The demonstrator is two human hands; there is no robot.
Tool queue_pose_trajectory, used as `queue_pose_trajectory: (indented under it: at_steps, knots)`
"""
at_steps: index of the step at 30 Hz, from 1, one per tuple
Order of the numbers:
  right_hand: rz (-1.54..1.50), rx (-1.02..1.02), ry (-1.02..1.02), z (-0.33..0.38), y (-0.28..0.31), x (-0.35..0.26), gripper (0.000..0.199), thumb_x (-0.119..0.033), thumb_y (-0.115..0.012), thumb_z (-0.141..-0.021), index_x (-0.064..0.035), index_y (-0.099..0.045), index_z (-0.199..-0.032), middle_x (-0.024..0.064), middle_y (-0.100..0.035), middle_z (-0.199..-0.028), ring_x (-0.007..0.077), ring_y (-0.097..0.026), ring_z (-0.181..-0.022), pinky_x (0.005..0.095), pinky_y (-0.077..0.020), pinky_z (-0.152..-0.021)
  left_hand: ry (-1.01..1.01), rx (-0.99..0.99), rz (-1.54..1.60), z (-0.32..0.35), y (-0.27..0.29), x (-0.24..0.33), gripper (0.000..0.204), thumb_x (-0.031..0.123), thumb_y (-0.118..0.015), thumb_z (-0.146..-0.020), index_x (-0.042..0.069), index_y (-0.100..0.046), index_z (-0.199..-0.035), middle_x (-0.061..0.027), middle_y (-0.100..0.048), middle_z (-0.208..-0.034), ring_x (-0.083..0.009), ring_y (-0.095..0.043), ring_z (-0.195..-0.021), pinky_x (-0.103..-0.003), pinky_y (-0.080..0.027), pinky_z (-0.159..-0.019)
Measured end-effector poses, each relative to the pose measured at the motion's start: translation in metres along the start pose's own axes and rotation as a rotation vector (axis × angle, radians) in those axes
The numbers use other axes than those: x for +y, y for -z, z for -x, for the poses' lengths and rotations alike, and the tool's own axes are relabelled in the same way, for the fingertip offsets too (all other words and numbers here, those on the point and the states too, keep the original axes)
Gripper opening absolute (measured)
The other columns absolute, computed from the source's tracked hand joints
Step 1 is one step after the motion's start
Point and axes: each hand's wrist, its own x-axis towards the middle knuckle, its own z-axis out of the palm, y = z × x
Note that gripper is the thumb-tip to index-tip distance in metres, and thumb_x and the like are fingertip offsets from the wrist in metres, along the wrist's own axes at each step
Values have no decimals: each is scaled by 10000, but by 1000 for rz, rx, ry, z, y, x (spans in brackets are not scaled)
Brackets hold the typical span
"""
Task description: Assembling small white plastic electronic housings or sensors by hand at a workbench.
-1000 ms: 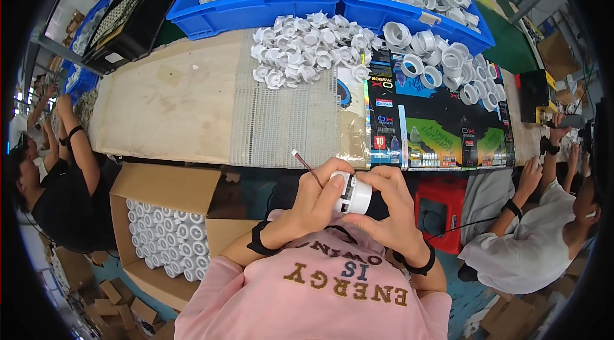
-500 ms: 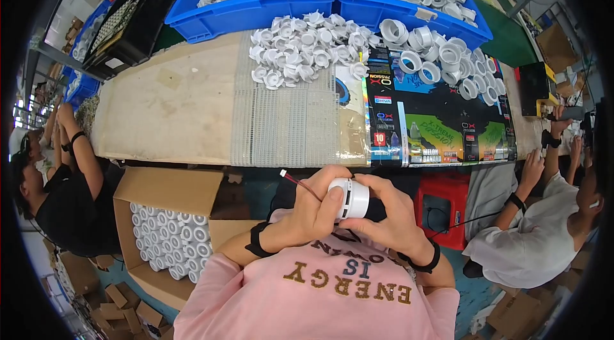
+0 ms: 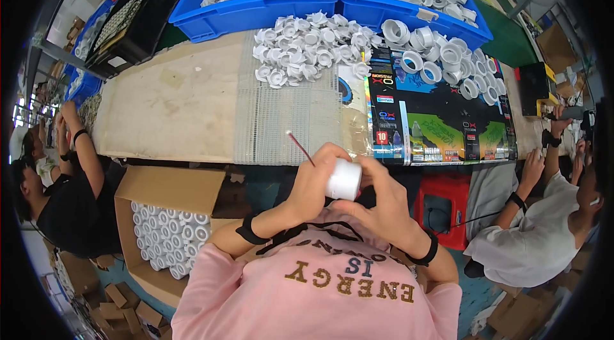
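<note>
The left hand (image 3: 311,185) is closed on a white cylinder (image 3: 344,181), its fingers bent and the hand lying along the cylinder's left side. The right hand (image 3: 389,204) is partly open: its thumb and forefinger are parted in a curve, the forefinger at the far right edge of the cylinder and the thumb at its near edge, with a dark gap between the palm and the cylinder. Whether the right fingertips press on it cannot be told. The cylinder is held tilted in front of the pink shirt (image 3: 320,301), just off the near edge of the bench (image 3: 173,100). A thin dark red wire (image 3: 301,148) with a pale tip rises at the far side of the left hand; its lower end is hidden. Each wrist bears a black band. On the bench, a pile of white finned parts (image 3: 307,52) lies at the far end of a mesh mat (image 3: 288,123); to its right, white rings (image 3: 451,62) lie on a dark printed sheet (image 3: 441,132). Two blue bins (image 3: 256,15) stand beyond, filled with similar white parts. At the near left, an open carton (image 3: 173,181) contains rows of white cylindrical units (image 3: 167,234). A red stool (image 3: 458,225) stands to the right.
</note>
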Motion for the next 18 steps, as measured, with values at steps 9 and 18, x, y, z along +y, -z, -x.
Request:
queue_pose_trajectory:
  at_steps: [9,18]
  knots:
    - [309,261,228,-6,-24,11,661,-139,-805,-624,37,-501,-1184,208,-579,-1077,351,-602,-887,403,-504,-745,450,201,645,-5,-16,-8,498,436,-265,-987,37,-558,-1044,-69,-630,-908,-168,-602,-831,-317,-480,-763]
    - [124,91,101,7,-14,-8,666,-199,-752,-643,90,-479,-1177,190,-585,-869,312,-589,-717,376,-496,-650,-283,140,154,-10,-2,-4,442,260,-382,-946,-49,-649,-777,-148,-624,-800,-215,-589,-767,-321,-454,-724]
